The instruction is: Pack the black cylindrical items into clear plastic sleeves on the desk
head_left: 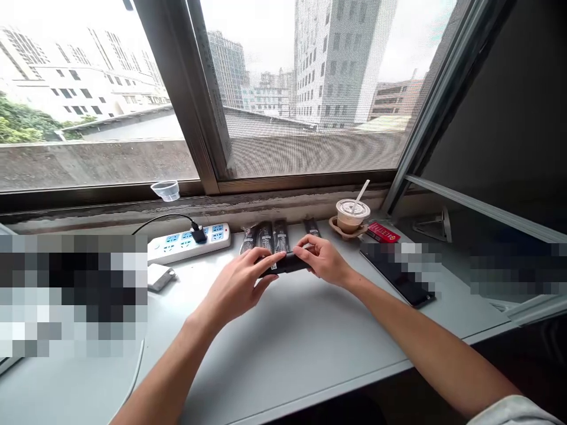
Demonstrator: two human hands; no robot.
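Above the middle of the desk, a long dark black item (290, 263) is held level between both hands; its exact kind cannot be made out. My left hand (245, 274) is closed around its left end, where a small white label shows. My right hand (322, 260) pinches the other end between thumb and fingers. Just behind them lie several black packets in clear plastic with white labels (264, 236). Another such packet (311, 226) lies apart from these, behind my right hand.
A white power strip (162, 252) with a black plug (199, 235) and a white adapter (159, 276) are on the left. To the right stand an iced drink (352, 215) in a cardboard holder, a red packet (383, 232) and a black tablet (398, 277). A clear cup (166, 190) sits by the window.
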